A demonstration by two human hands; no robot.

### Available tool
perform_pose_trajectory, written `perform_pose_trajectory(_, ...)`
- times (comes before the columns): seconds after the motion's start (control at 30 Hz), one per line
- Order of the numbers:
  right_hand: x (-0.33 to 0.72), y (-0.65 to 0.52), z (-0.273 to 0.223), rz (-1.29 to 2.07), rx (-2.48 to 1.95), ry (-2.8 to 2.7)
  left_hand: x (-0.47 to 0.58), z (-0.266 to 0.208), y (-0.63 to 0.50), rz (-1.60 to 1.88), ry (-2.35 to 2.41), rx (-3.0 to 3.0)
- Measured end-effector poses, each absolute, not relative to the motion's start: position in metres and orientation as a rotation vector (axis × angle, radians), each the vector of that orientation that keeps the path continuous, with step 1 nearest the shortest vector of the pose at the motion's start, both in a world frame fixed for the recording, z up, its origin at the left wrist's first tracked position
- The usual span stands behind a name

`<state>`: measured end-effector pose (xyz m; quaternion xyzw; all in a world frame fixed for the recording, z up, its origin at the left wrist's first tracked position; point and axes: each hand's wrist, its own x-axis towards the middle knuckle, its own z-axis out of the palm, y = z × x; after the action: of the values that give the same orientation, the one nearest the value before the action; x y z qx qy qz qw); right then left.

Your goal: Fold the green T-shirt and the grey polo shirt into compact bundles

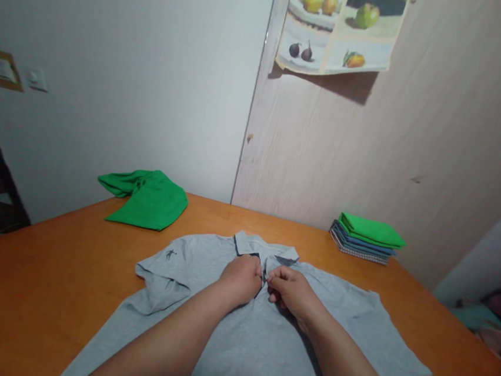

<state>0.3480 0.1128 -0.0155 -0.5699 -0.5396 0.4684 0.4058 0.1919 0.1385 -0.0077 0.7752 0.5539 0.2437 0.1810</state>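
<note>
A grey polo shirt (253, 342) lies spread front side up on the table, its collar toward the wall and its short sleeves out to both sides. A small dark emblem marks the sleeve on the left. My left hand (244, 277) is closed on the left edge of the shirt's front placket, just below the collar. Opposite it, my right hand (287, 289) pinches the placket's other edge between thumb and fingers. A narrow gap shows between the two hands. Any buttons are too small or hidden to make out.
On the orange-brown table (24, 284), a crumpled green cloth (154, 202) lies at the back left. A stack of folded cloths (365, 237), bright green on top, sits at the back right. Behind the table stands a wall with a fruit poster (341, 28).
</note>
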Motion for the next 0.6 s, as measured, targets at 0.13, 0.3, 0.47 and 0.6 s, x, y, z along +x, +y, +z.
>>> perform_pose_trajectory(0.13, 0.3479, 0.1108, -0.0119, 1.181, -1.453, -1.347, 0.1949, -0.0073, 0.1407, 0.828, 1.464, 2.026)
perform_pose_trajectory(0.3, 0.3477, 0.1089, -0.0104, 1.184, -1.422, -1.304, 0.1980, -0.0114, 0.1427, 0.859, 1.468, 1.944)
perform_pose_trajectory(0.47, 0.3491, 0.1092, -0.0120, 1.161, -1.422, -1.299, 0.1983, -0.0138, 0.1410, 0.858, 1.458, 1.969)
perform_pose_trajectory(0.6, 0.3501, 0.1090, -0.0127, 1.166, -1.406, -1.318, 0.1983, -0.0129, 0.1397, 0.865, 1.431, 1.974)
